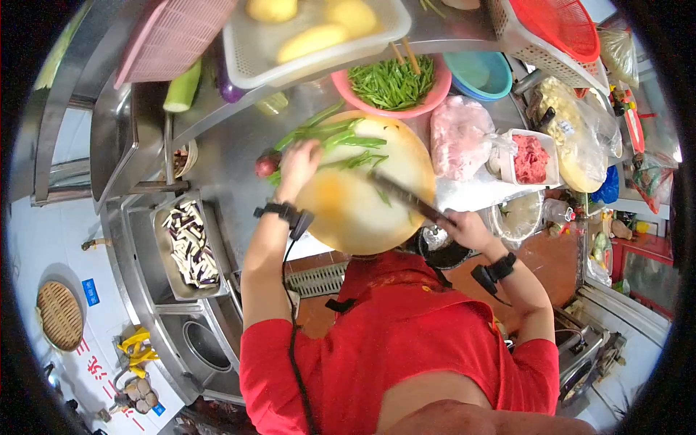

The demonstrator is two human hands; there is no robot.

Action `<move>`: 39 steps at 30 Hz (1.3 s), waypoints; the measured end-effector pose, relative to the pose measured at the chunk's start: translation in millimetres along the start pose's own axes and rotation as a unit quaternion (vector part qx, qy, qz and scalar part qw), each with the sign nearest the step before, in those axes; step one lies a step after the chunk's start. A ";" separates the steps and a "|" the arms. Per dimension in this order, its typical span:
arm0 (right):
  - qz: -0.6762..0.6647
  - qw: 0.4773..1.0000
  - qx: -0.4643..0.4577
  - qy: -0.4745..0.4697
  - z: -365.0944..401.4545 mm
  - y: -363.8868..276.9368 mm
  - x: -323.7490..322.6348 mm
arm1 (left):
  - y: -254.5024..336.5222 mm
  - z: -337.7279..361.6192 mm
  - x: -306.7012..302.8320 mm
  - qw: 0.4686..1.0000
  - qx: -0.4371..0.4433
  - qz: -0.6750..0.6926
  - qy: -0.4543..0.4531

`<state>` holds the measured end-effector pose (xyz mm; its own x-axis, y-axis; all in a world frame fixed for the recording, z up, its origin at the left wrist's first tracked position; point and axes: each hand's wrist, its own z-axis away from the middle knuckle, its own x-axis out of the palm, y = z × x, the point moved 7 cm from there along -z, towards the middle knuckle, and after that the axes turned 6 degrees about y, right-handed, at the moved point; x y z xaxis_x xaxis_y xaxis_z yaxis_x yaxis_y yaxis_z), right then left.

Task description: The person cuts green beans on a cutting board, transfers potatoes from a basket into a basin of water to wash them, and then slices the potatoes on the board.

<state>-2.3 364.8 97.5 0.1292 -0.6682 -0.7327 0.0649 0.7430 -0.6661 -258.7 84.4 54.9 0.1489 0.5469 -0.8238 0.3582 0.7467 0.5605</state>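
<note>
While the front of the round chopping board [362, 233] is left bare apart from a few small green pieces, its far left part is covered by long green stalks [351, 138]. The knife [407, 196] is held by the right hand [467, 230], whose fingers are closed around the handle at the board's near right edge; the blade is extended, blurred, over the board toward the stalks. The left hand [299, 165] is placed palm down on the stalks; its fingers are blurred, and whether they are spread or pinching cannot be told. A dark red bulb [267, 164] is seen just beside that hand. Well to the left, cut white and purple strips [190, 243] are contained in a metal tray [163, 250]. To the board's right, a bag of pale pink meat [460, 138] and a white tub [552, 161] of red minced meat [530, 158] are noted. Beyond the board, cut green pieces [388, 81] are held in a pink bowl [441, 88], beside which blue basins [478, 72] are found. Farther off, yellow produce [313, 43] is contained in a white basket [243, 64].
</note>
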 end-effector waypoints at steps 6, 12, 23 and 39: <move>0.078 0.989 -0.099 -0.078 11.7 13.3 52.5 | -6.9 69.8 -6.7 0.984 0.090 -0.125 0.086; 0.112 0.992 0.005 0.052 -11.1 16.2 33.0 | 5.1 108.6 6.2 0.985 0.098 -0.089 0.109; 0.180 0.980 0.053 0.065 11.4 2.9 57.3 | 11.8 87.3 -22.5 0.979 0.083 -0.029 0.187; 0.202 0.970 0.093 0.096 16.3 -2.3 62.6 | 28.0 87.2 29.9 0.954 0.076 -0.264 0.117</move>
<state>21.7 321.9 55.4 -0.0041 -0.3019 -0.9533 0.2273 0.9281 -0.2948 -163.9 88.6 38.5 -0.2934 0.1933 -0.9362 0.4588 0.8877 0.0395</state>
